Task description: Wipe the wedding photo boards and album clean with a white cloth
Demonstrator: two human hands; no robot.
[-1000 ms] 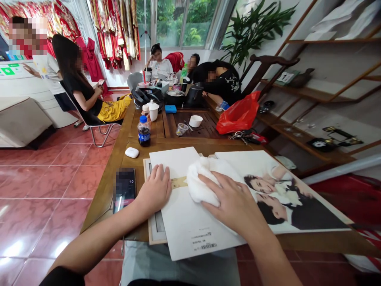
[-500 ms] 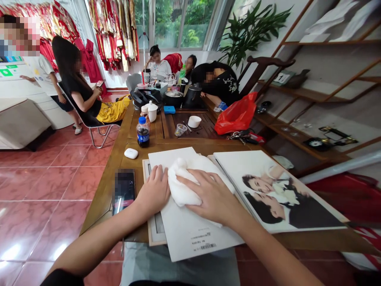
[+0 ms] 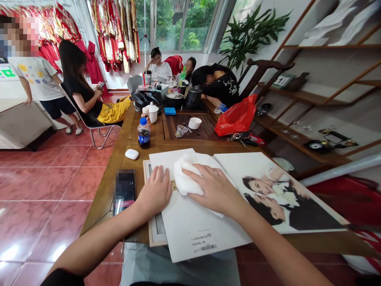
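A white board (image 3: pixel 184 226) with a barcode near its close edge lies tilted on the table. On its left side my left hand (image 3: pixel 157 190) rests flat, fingers stretched forward. My right hand (image 3: pixel 217 194) is wrapped over a bunched white cloth (image 3: pixel 185 174) and presses it onto the board. Beside the cloth a small tan patch shows on the board's surface. Under the board, a light wooden frame (image 3: pixel 156 234) sticks out at the left. To the right lies a large photo panel (image 3: pixel 270 194) of two people.
Left of the board lie a phone (image 3: pixel 125 190) and a white earbud case (image 3: pixel 131 154). Farther back stand a cola bottle (image 3: pixel 144 134), a lidded white cup (image 3: pixel 152 113), a white bowl (image 3: pixel 194 123) and a red plastic bag (image 3: pixel 236 119). Several people are around the table's far side and left.
My right hand and the cloth have shifted slightly right and away from my left hand, uncovering the tan patch. At the far left, a standing person has moved right.
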